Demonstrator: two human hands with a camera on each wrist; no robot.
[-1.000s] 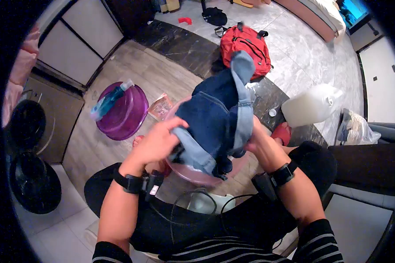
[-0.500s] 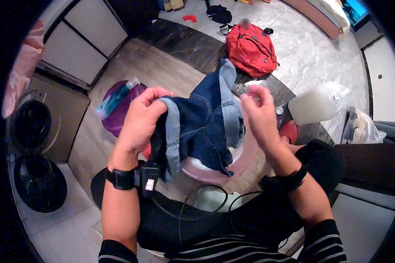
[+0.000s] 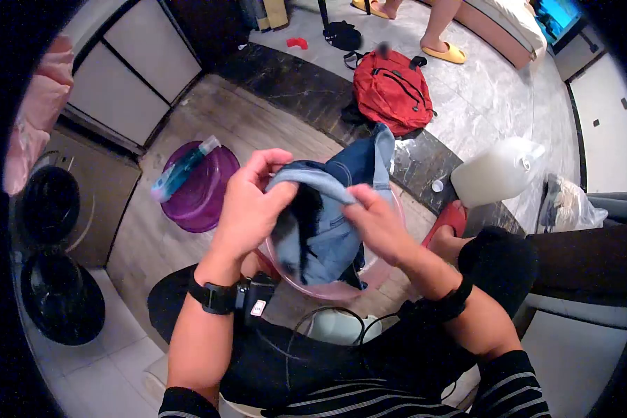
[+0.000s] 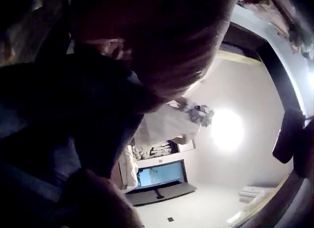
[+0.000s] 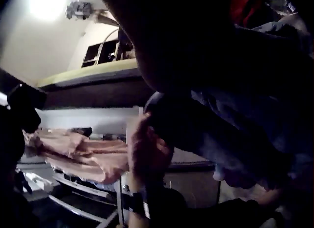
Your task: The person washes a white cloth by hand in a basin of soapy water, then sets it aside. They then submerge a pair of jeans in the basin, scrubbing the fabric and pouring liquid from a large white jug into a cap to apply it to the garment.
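At the bottom of the frame the person sits with dark trousers and striped sleeves, a wrist band on each forearm. Just above the lap, in the centre, both hands hold a denim garment [image 3: 327, 216] up over a pink basin [image 3: 331, 291] on the floor. The garment's lower part hangs down into the basin and a dark blue leg sticks up behind the hands. The left hand [image 3: 247, 209], left of centre, has its grip clamped on the cloth, fingers curled over the pale folded edge at the top. The right hand [image 3: 376, 223], just right of it, has its grip closed on the same pale fabric, fingers bent down onto it. Both wrist views are dark and blurred and show little but denim against the palm. Further left lies a purple basin [image 3: 212, 202] on the wooden floor, with a blue bottle [image 3: 181, 167] resting across its rim. At the left edge stands a dark front-loading machine [image 3: 49, 202]. To the right are a red slipper [image 3: 449, 219] and a white jug [image 3: 498, 171]. Beyond the garment, at the upper centre, a red backpack [image 3: 390, 90] lies on the marble floor, and at the top edge are another person's feet in yellow slippers [image 3: 446, 50].
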